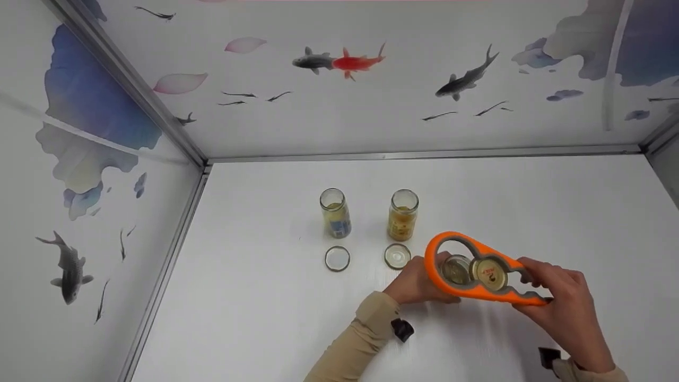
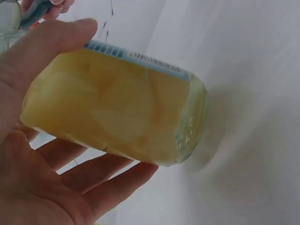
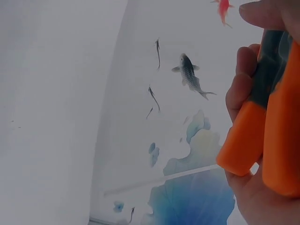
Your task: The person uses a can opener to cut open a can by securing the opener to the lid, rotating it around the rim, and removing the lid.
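My left hand (image 1: 416,282) grips a glass jar (image 2: 112,103) of yellowish chunks in liquid, tilted on its side in the left wrist view. In my right hand (image 1: 570,302) are the handles of an orange jar opener (image 1: 480,246) with grey toothed inner edges. A gold lid (image 1: 490,274) with red print sits between those grey edges. Through the opener's wide loop shows the jar's open glass mouth, right beside the lid. In the right wrist view, fingers curl round the orange handles (image 3: 243,140).
Two open glass jars stand further back, one with a blue label (image 1: 338,220), the other with amber contents (image 1: 403,220). Before them lie two upturned lids, a left one (image 1: 337,259) and a right one (image 1: 397,257). Fish-printed walls (image 1: 371,116) enclose the white table (image 1: 254,265).
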Demonstrator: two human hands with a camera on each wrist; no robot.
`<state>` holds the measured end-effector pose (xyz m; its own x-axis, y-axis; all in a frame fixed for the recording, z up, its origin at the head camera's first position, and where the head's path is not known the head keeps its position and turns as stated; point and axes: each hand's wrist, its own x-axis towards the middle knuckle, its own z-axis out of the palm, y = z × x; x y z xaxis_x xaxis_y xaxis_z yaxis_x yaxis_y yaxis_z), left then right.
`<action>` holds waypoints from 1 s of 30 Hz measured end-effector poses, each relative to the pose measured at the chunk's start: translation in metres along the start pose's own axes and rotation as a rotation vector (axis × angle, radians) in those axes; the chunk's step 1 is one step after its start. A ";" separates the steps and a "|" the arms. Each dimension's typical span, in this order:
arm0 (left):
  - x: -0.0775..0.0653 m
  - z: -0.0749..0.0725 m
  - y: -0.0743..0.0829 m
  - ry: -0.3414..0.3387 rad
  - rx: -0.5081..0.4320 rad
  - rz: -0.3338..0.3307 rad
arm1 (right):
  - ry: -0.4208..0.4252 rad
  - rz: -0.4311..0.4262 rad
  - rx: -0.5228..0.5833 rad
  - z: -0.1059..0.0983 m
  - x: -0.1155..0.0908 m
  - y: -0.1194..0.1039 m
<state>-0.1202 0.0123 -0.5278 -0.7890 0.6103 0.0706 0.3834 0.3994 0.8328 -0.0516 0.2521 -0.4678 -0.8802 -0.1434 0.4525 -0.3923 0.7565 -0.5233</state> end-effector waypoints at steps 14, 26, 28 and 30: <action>0.014 0.002 -0.005 0.073 0.038 -0.010 | 0.014 0.050 0.001 0.001 -0.011 -0.004; 0.036 0.005 0.000 0.032 -0.046 -0.068 | -0.004 0.058 0.000 0.003 -0.015 -0.003; 0.040 0.005 -0.002 0.018 -0.023 -0.062 | -0.011 0.083 0.005 0.003 -0.016 -0.004; 0.045 0.007 -0.005 0.012 -0.009 -0.066 | -0.019 0.106 0.003 0.003 -0.017 -0.004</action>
<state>-0.1541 0.0424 -0.5323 -0.8181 0.5747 0.0212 0.3258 0.4328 0.8405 -0.0356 0.2493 -0.4756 -0.9218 -0.0747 0.3803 -0.2972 0.7659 -0.5701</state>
